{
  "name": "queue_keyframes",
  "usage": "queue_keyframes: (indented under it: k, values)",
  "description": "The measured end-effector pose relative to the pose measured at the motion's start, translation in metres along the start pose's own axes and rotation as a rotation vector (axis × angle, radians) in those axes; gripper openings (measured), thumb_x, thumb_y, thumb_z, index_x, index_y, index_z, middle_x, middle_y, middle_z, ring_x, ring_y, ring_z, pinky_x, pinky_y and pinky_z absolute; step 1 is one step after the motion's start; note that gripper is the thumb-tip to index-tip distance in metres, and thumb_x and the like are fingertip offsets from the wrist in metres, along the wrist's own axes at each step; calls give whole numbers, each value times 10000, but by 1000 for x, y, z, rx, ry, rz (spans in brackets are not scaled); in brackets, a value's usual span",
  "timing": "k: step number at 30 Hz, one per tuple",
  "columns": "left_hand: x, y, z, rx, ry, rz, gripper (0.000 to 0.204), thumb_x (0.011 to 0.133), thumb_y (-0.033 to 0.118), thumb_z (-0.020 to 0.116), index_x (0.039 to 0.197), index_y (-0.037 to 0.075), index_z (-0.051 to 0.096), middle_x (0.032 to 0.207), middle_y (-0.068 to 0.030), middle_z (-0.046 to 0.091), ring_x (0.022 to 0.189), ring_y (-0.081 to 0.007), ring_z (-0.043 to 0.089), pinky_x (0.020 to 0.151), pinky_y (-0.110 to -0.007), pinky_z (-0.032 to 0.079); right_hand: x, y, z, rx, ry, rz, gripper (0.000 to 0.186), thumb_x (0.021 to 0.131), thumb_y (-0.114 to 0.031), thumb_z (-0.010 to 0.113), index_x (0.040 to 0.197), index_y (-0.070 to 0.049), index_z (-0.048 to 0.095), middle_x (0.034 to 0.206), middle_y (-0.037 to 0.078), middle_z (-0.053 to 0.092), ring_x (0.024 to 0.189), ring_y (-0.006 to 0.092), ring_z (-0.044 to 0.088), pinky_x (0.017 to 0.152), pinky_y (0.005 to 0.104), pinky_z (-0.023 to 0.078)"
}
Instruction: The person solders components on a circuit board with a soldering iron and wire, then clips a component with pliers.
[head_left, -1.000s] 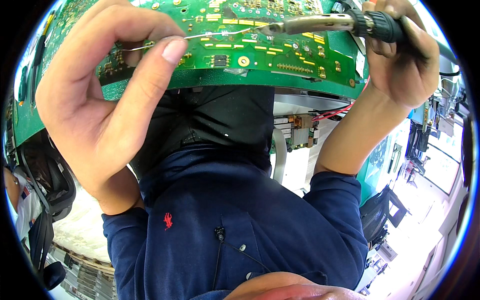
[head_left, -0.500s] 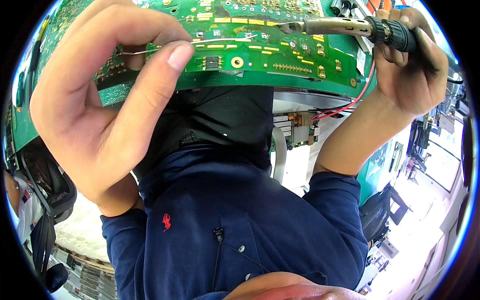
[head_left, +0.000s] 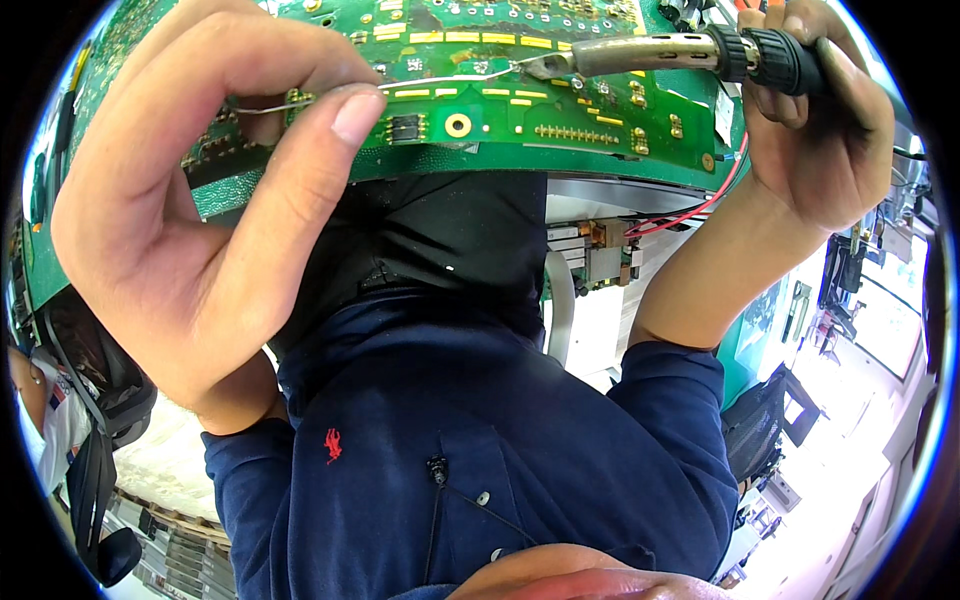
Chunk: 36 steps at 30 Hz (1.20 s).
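Note:
My left hand [head_left: 210,190] pinches a thin silvery solder wire [head_left: 430,81] between thumb and forefinger. The wire's free end reaches right across a green circuit board [head_left: 480,137]. In my right hand [head_left: 825,130] is a soldering iron [head_left: 660,55] with a black collar and a slotted metal barrel, pointing left. Its tip is close to the wire's end, over small components on the board; whether they touch I cannot tell for sure. Gold pads, a small black chip [head_left: 407,128] and a ringed hole show on the board's near part.
Beneath the board lies a green mat [head_left: 330,163] along the table edge. Red and black leads [head_left: 690,222] hang at the right, above boxy electronic parts [head_left: 600,250]. A black bag [head_left: 100,370] sits at the lower left. Another person's arm [head_left: 25,385] shows at the far left.
The iron's tip has moved left and slightly down, to the end of the solder wire. The board has shifted a little left. Both hands keep their grip.

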<state>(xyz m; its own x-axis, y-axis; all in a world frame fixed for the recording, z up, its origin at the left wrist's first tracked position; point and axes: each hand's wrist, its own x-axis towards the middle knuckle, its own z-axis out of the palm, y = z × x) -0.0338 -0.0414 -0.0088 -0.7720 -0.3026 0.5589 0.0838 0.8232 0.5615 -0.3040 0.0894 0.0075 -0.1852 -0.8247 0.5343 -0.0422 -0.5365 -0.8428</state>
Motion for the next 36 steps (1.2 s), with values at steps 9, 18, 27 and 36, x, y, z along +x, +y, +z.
queue_keyframes:
  k: [9,18,27,36]
  values:
    - [0,1,1,2,19,-10,105,748,-43,613,850,-63,601,818,-135,582,831,-226,540,880,-361,400,5,-3,-3,-18,-22,29,255,864,-129,429,778,100,502,663,110,491,424,105,406,424,209,361]
    - [1,4,1,-9,28,-18,107,740,-55,615,845,-65,599,830,-140,583,831,-225,544,876,-356,405,1,-20,-18,8,-121,219,359,895,-141,343,1037,162,476,629,57,415,578,101,361,572,219,296]
    - [-1,1,4,-5,40,-20,96,751,-43,619,842,-64,600,829,-136,590,849,-230,545,874,-354,402,8,-2,10,24,-4,38,244,858,-126,413,776,90,493,589,85,464,415,86,398,392,192,345]
    - [0,4,3,2,46,-51,98,754,-35,625,844,-64,602,831,-131,587,853,-223,546,863,-325,399,8,2,7,123,30,22,252,864,-128,408,776,92,494,559,82,466,402,86,407,382,185,356]
